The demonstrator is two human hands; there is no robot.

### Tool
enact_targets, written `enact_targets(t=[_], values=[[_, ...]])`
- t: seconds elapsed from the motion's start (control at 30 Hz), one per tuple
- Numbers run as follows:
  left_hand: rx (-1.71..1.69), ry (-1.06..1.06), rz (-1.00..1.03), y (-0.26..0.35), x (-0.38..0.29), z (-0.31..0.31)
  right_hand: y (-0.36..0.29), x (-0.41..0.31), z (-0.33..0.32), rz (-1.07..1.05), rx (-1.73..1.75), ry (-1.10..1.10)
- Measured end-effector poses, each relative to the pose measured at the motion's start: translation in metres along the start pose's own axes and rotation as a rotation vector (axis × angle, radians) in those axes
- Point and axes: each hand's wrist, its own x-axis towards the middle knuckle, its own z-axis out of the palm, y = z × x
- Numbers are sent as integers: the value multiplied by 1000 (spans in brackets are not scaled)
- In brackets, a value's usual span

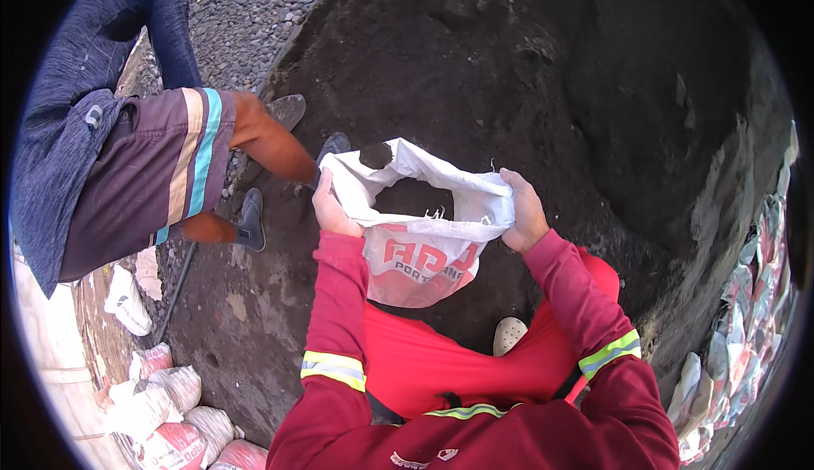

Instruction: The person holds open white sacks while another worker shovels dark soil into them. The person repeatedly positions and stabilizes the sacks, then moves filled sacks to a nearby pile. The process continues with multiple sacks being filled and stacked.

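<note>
Before me a white woven cement sack point(413, 266) with red print is held with its mouth spread wide. My left hand point(335, 208) grips the rim on one side. On the opposite side, my right hand point(525, 210) has hold of the rim, thumb uppermost. Dark sand point(413, 199) shows through the mouth, and loose threads hang from the near edge. A round dark patch point(376, 155) marks the far left of the rim; whether it is sand or a hole I cannot tell. The sack is between my legs, over dark sandy ground.
A co-worker point(152, 145) stands close at left, beside what looks like a shovel blade point(289, 110). A dark sand heap point(509, 56) rises ahead, with gravel point(235, 18) beyond it. Filled sacks point(172, 393) lie at lower left; more sacks point(731, 349) line the right.
</note>
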Motion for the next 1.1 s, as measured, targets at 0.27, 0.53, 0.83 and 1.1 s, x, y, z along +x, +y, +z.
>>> enact_targets(t=[0.27,0.53,0.83,1.1], values=[[-24,-15,11,0,-4,3,0,-3,-2,-6,-17,-8],[-21,56,18,1,-3,1,-10,15,2,46,-110,31],[-46,-26,5,9,-11,6,-5,17,4,10,-54,104],[-90,-64,22,6,-8,6,-6,30,-14,-23,9,144]])
